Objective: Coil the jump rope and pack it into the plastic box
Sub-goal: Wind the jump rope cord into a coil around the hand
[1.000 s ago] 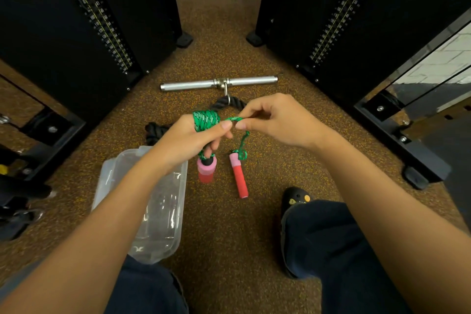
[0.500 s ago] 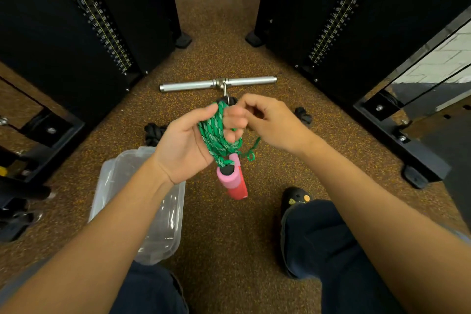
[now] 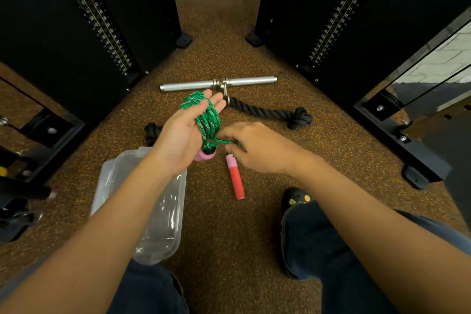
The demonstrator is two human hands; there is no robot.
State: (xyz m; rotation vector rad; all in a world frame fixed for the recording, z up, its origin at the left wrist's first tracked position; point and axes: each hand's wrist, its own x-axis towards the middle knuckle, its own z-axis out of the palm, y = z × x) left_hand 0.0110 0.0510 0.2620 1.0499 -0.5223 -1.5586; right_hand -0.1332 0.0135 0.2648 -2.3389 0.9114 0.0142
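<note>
The green jump rope [image 3: 207, 117] is wound in several loops around the fingers of my left hand [image 3: 183, 132], whose palm faces up with the fingers stretched. One pink handle [image 3: 204, 155] hangs under that hand. My right hand [image 3: 257, 146] pinches the free end of the rope just below the coil. The second handle [image 3: 235, 177], pink and red, dangles from that end toward the floor. The clear plastic box [image 3: 163, 211] stands open on the floor under my left forearm.
A chrome bar [image 3: 193, 85] with a black rope attachment [image 3: 270, 112] lies on the speckled floor beyond my hands. Black weight machines [image 3: 84, 33] stand left and right. My knee and black shoe [image 3: 295, 199] are at lower right.
My left hand has turned palm up and opened its fingers. My right hand has moved down below the coil, pulling the rope end across, and the second handle swings free again.
</note>
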